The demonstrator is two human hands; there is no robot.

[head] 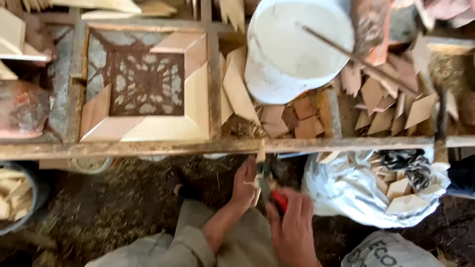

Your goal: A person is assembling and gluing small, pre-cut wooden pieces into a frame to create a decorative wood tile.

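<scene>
My left hand holds a small pale wood piece upright, just below the metal edge of the workbench. My right hand grips a tool with a red handle, its dark head pressed against the wood piece. Both hands are low in the view, above my knees, and the tool head is blurred.
On the bench lies a square frame lined on several sides with cut wood pieces. A white bucket with a stick in it stands beside loose diamond-shaped wood chips. A plastic bag of wood offcuts sits right; a container of chips at left.
</scene>
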